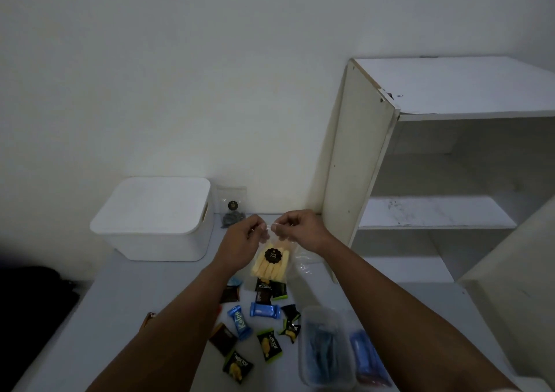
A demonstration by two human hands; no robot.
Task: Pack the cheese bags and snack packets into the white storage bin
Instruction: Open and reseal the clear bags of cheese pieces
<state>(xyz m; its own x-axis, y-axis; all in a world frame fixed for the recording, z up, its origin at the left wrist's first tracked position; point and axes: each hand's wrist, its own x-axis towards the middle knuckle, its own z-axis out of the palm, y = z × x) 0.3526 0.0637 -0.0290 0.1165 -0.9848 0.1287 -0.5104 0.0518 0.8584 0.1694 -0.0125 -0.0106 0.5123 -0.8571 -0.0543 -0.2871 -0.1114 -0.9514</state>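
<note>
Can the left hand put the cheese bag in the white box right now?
Probably not yet. The white box has its lid on, and both the left hand and the right hand are pinching the top of the cheese bag.

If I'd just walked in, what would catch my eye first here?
Probably the clear bag of yellow cheese sticks, held up at the centre of the view by both hands, the left hand and right hand pinching its top edge. Below it, small snack packets lie scattered on the table, and the white storage bin sits lidded at the back left.
</note>
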